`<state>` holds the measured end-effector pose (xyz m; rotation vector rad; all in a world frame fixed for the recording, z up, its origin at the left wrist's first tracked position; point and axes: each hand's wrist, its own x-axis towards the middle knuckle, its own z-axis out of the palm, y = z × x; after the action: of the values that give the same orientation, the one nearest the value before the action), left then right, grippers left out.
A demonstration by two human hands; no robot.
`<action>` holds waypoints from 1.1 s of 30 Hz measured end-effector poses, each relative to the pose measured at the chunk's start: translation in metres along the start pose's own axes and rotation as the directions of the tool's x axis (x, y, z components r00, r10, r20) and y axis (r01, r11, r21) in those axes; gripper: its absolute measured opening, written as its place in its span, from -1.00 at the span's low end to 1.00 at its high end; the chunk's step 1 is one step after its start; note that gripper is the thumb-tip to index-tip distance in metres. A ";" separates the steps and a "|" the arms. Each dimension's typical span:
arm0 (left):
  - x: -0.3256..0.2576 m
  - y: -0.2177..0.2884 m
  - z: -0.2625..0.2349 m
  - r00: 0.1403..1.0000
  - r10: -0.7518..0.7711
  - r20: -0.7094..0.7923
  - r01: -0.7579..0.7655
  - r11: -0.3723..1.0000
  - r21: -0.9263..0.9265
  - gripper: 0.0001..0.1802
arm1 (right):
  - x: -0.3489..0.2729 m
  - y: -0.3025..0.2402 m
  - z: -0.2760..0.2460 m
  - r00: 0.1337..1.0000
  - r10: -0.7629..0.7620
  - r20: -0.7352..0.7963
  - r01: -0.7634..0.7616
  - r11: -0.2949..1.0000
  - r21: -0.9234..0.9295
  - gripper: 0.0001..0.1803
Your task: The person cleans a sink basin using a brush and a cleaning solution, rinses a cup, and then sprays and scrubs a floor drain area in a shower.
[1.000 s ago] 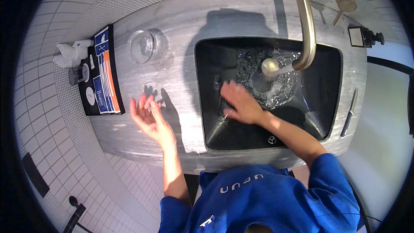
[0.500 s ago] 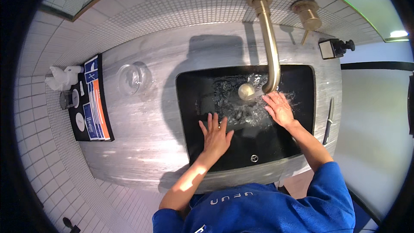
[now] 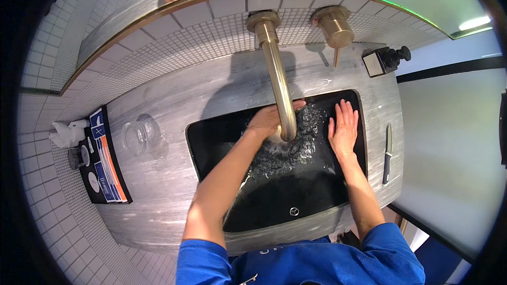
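Change: left hand (image 3: 264, 120) has moved to far side of black rectangular sink (image 3: 280, 200) in grey streaked table (image 3: 153, 179), right hand (image 3: 344, 128) to its right side | Grip: left partly hidden behind brass tubular spout (image 3: 277, 74), cannot tell; right spread, empty | Meaning: separate sink sides now covered

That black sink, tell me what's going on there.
A person has both bare hands at the sink. The left hand is partly hidden by the spout; the right hand is open near the sink's right wall. Nothing shows in either grip. Churned water lies below the spout. A knife lies on the counter, to the right.
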<state>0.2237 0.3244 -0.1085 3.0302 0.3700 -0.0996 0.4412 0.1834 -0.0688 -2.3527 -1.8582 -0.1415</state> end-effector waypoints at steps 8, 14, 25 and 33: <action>-0.128 -0.009 -0.010 0.894 -0.384 0.230 0.113 0.692 0.713 -0.34 | -0.002 -0.069 0.060 0.976 0.217 -0.022 -0.210 0.960 0.184 -0.35; -0.123 0.052 -0.001 0.696 -0.686 0.213 0.669 0.727 0.155 -0.28 | -0.021 -0.131 0.071 0.988 -0.014 0.156 -0.088 0.772 0.629 -0.35; -0.153 0.122 -0.006 0.902 -0.348 0.255 0.407 0.883 -0.235 -0.38 | -0.034 0.010 -0.018 0.830 -0.341 0.442 0.487 0.829 -0.274 -0.28; -0.171 0.153 -0.062 0.622 -0.704 0.343 0.520 0.043 -0.853 -0.70 | -0.116 -0.066 -0.072 0.078 -0.746 0.661 0.203 0.661 0.722 -0.32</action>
<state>0.0991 0.1416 -0.0223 1.5131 1.2589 0.2550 0.3508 0.0753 -0.0134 -1.2044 -2.6050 1.8982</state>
